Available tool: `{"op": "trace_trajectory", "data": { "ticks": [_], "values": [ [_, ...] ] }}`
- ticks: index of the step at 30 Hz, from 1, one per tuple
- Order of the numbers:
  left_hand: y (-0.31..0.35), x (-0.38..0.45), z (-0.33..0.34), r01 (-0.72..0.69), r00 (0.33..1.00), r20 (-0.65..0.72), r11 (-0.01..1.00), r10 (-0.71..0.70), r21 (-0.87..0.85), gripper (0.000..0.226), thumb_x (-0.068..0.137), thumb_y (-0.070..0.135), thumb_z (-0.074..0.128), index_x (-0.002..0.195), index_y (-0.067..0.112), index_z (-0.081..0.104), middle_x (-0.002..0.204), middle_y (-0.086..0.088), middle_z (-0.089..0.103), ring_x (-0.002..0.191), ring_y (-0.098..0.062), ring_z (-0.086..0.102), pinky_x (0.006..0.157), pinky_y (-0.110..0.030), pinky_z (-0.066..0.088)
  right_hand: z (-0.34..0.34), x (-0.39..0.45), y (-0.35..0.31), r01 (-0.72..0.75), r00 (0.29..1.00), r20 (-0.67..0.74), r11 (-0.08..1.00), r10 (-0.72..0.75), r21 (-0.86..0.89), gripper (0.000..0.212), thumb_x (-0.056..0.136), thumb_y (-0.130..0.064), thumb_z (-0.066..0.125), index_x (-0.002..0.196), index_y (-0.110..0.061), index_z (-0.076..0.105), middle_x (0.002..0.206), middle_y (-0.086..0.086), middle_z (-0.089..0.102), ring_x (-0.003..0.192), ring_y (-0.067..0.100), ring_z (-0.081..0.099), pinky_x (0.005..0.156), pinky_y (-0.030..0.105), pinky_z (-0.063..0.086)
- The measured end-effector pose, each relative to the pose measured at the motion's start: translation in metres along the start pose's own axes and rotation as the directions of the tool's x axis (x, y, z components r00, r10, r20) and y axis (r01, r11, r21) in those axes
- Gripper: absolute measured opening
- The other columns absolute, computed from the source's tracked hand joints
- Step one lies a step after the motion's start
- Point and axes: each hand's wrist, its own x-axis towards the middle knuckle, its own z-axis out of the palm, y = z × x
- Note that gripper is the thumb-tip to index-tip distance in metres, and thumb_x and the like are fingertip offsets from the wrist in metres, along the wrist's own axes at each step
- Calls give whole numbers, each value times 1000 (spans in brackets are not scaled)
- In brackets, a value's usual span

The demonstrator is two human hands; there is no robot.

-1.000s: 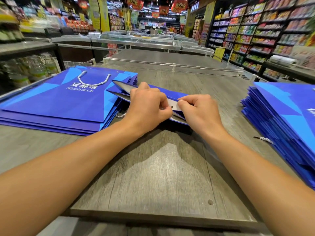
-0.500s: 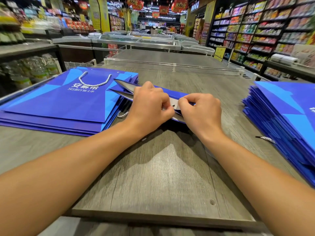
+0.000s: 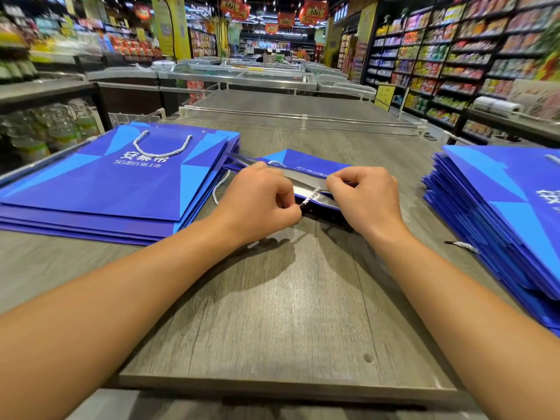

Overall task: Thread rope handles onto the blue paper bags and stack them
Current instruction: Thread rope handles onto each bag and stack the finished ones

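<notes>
Mid-tabletop (image 3: 272, 298) lies a bag (image 3: 306, 163), mouth open; the left hand (image 3: 257, 204) pinches a rope (image 3: 312, 195) end at its rim; the right hand (image 3: 366, 198) pinches the rim; the left-edge stack (image 3: 106, 189) reads "5G"; another stack (image 3: 500, 213) sits at the right edge.

Blue bag (image 3: 306, 165) lies flat at table centre, mouth parted, white rope (image 3: 312, 196) emerging at its near edge. Finished stack (image 3: 115, 189) left, handle on top; unthreaded stack (image 3: 500, 213) right.
</notes>
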Motion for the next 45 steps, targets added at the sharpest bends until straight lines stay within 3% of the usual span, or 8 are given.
{"op": "trace_trajectory", "data": {
  "ticks": [8, 12, 17, 20, 24, 27, 34, 45],
  "values": [
    [-19, 3, -7, 344, 939, 14, 939, -344, 35, 19, 84, 38, 69, 87, 20, 74, 90, 1, 64, 95, -21, 54, 77, -25, 36, -22, 1, 1, 71, 812, 583, 996, -25, -55, 17, 75, -36, 70, 66, -22, 73, 70, 10, 65, 62, 12, 52, 68, 37, 47],
    [-28, 3, -2, 412, 846, 247, 874, -472, 260, 66, 76, 67, 63, 126, 23, 60, 133, -2, 53, 129, -27, 36, 105, -43, 37, -26, -1, -8, 57, 779, 624, 998, -63, 29, 27, 82, -31, 66, 61, -14, 69, 57, 1, 58, 55, 13, 49, 56, 28, 39],
    [-23, 5, 10, 402, 777, 342, 835, -528, 377, 67, 66, 89, 25, 74, 25, 45, 107, -6, 59, 105, -31, 50, 89, -43, 42, -22, 3, -5, -9, 842, 539, 998, -23, 58, 34, 87, -35, 65, 62, -13, 66, 55, -8, 62, 51, 8, 54, 56, 25, 45],
    [-23, 6, 12, 404, 772, 328, 819, -544, 408, 70, 76, 83, 37, 102, 21, 57, 123, -6, 56, 120, -32, 46, 98, -45, 39, -22, 1, -5, -164, 780, 625, 971, 22, 172, 38, 87, -39, 67, 63, -9, 67, 71, 12, 62, 53, 16, 57, 75, 49, 58],
    [-22, 7, 11, 378, 762, 382, 838, -523, 394, 79, 59, 82, 33, 107, 24, 55, 123, -2, 59, 120, -28, 49, 101, -47, 37, -20, 1, -6, -276, 793, 609, 904, 22, 327, 35, 93, -29, 64, 61, -14, 65, 69, 3, 61, 49, 13, 51, 62, 36, 55],
    [-18, 6, 5, 337, 760, 452, 877, -468, 342, 83, 63, 81, 41, 122, 25, 58, 124, 1, 61, 119, -24, 52, 99, -38, 38, -13, 7, 2, -51, 909, 416, 996, 16, 74, 22, 87, -38, 69, 73, -21, 71, 58, -19, 60, 54, -2, 52, 68, 27, 45],
    [-4, 4, -8, 272, 754, 555, 936, -351, 223, 75, 83, 61, 62, 144, 22, 44, 143, 4, 50, 131, -19, 45, 106, -29, 30, -9, 5, 6, 126, 839, 545, 965, 20, -230, 8, 82, -28, 76, 76, -25, 73, 71, -15, 63, 70, 0, 54, 58, 16, 35],
    [-13, 6, -10, 236, 706, 623, 941, -336, 241, 91, 77, 69, 62, 152, 30, 28, 154, 3, 35, 144, -20, 27, 117, -43, 23, -19, 7, -8, -619, 740, 647, 559, 181, 552, 7, 94, -9, 58, 95, -15, 60, 69, 2, 55, 40, 9, 35, 42, 19, 38]
  ]
}}
